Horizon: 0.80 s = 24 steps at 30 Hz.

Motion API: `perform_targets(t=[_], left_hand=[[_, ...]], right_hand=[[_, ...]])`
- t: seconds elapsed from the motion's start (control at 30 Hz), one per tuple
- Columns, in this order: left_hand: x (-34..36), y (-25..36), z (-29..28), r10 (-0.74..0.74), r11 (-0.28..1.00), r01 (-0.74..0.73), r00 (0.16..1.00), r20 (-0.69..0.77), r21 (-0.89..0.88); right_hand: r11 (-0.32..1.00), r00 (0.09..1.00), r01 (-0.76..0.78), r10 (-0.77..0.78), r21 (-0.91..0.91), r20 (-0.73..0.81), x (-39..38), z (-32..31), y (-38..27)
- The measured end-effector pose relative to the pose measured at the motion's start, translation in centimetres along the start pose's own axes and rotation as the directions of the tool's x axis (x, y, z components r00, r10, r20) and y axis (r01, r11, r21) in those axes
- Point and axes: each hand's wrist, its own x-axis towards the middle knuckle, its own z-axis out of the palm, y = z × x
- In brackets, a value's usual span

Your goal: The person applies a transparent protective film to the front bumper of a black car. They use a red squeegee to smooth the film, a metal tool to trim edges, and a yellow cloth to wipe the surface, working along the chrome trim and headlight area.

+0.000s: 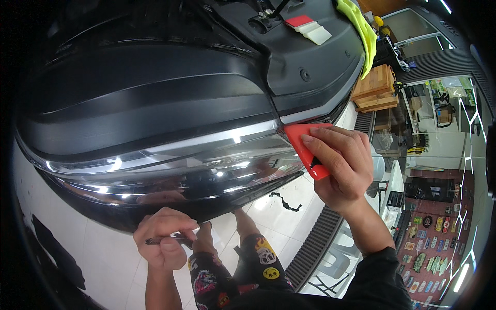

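Observation:
My right hand (346, 163) grips a red squeegee (298, 138) and presses its edge to the end of the car's glossy headlight (206, 168), by the seam with the black front panel. The thumb and fingers pinch the squeegee's far side. Below the headlight's lower edge, my left hand (163, 237) is closed around a slim dark pen-like tool (153, 241); its exact kind is hard to make out. A second squeegee (309, 30), red and white, lies on the black plastic cover (320, 67) at the top, apart from both hands.
A yellow-green cloth (363, 39) hangs over the cover's edge. Wooden crates (374, 89) stand at the upper right. On the tiled floor lies a dark strip (285, 202) near a grey drain grate (315, 248). A white table (395, 181) with chairs stands to the right.

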Motion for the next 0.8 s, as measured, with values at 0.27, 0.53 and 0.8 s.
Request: perform_targets(t=[0.27, 0.53, 0.8], left_hand=[[-0.2, 0.1, -0.3, -0.014, 1.0, 0.015, 1.0, -0.022, 0.023], [0.0, 0.1, -0.5, -0.031, 0.999, 0.031, 0.999, 0.005, 0.013], [-0.1, 0.2, -0.4, -0.048, 0.997, 0.048, 0.999, -0.003, 0.052]], right_hand=[[0.999, 1.0, -0.025, 0.025, -0.028, -0.003, -0.9, -0.5, 0.8], [0.999, 0.999, 0.025, -0.025, 0.02, -0.032, -1.4, 0.2, 2.1], [0.999, 0.998, 0.049, -0.049, 0.01, -0.045, -1.1, 0.4, 2.1]])
